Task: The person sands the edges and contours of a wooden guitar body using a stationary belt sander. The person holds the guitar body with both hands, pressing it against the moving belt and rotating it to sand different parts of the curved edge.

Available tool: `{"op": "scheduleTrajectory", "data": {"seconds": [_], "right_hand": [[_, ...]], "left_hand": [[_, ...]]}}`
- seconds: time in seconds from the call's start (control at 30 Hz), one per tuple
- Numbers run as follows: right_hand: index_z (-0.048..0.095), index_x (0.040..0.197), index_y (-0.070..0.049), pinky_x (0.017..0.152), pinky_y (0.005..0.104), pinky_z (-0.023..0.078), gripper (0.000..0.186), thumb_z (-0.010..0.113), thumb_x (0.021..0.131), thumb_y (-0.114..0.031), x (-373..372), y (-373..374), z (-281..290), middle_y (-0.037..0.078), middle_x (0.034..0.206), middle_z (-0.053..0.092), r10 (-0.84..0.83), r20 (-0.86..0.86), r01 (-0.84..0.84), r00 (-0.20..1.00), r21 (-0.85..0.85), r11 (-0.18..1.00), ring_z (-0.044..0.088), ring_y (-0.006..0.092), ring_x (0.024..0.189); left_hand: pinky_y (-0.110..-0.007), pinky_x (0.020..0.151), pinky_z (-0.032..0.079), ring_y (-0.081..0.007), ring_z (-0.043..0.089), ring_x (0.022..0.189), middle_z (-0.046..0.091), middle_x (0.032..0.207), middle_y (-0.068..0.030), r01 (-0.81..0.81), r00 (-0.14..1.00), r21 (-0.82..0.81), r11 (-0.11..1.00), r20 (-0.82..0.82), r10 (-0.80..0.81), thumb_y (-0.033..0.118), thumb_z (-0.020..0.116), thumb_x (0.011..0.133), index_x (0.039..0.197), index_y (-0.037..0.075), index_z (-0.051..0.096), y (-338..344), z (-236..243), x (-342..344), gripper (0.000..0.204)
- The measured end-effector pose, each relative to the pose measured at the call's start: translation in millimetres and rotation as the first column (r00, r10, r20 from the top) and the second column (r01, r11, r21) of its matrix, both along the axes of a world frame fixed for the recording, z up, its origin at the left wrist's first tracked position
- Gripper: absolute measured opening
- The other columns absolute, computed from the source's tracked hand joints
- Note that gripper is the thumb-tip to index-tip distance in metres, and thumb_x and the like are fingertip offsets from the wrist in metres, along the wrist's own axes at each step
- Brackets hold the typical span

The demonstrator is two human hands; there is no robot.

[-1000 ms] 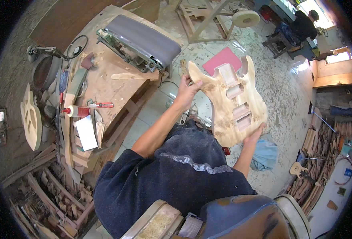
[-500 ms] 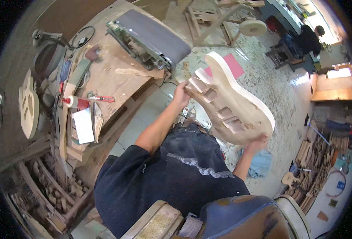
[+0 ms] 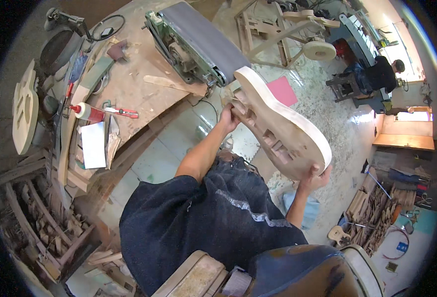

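Observation:
Both my hands carry an unfinished wooden electric guitar body (image 3: 292, 128) in front of me. Several cavities are cut into its face, and its pale side edge points up and away. My left hand (image 3: 229, 119) is closed round the horn at the near left. At the rounded lower end, my right hand (image 3: 316, 179) grips the rim with its thumb over the face. The body is tilted, its far horn close by the end of a belt sander (image 3: 203, 39) with a grey belt. Whether wood and belt touch, I cannot tell.
The wooden bench (image 3: 144, 109) on my left carries a red-and-white glue bottle (image 3: 87, 112), a white sheet (image 3: 94, 144) and wood scraps. Pink paper (image 3: 282, 91) lies on the dusty floor. A person (image 3: 377, 76) sits at the far right. Wood offcuts (image 3: 372, 208) are stacked at right.
The guitar body has tipped so its pale edge shows more, and its far horn has come nearer the sander. My right thumb now shows on its face. The whole view has shifted slightly.

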State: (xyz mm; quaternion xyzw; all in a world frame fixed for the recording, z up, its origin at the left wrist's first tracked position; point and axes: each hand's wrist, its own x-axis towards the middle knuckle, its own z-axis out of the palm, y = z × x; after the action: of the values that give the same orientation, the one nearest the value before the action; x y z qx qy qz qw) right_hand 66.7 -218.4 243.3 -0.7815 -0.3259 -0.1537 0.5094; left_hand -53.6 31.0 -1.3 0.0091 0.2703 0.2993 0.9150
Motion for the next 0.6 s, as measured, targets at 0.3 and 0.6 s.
{"op": "scheduleTrajectory", "data": {"seconds": [0.3,0.6], "right_hand": [[0.062,0.097,0.002,0.074,0.0298,0.047,0.076,0.075,0.076,-0.069,8,-4,26,0.004,0.086,0.062,0.062,-0.013,-0.063,0.998,-0.052,0.997,0.055,0.0135,0.081],[0.059,0.091,0.002,0.069,0.0270,0.044,0.067,0.083,0.074,-0.059,5,7,45,0.001,0.083,0.055,0.128,-0.053,-0.129,0.990,-0.019,0.991,0.050,0.0114,0.078]], "left_hand": [[-0.049,0.108,0.048,-0.0328,0.054,0.128,0.051,0.140,-0.0174,0.053,0.992,-0.076,0.996,0.122,-0.043,0.034,0.029,0.106,0.143,0.004,0.040,-29,-11,12,0.049],[-0.050,0.108,0.048,-0.0326,0.054,0.128,0.050,0.141,-0.0163,0.083,0.988,-0.085,0.993,0.137,-0.071,0.040,0.034,0.106,0.143,0.005,0.040,-44,5,16,0.051]]}}
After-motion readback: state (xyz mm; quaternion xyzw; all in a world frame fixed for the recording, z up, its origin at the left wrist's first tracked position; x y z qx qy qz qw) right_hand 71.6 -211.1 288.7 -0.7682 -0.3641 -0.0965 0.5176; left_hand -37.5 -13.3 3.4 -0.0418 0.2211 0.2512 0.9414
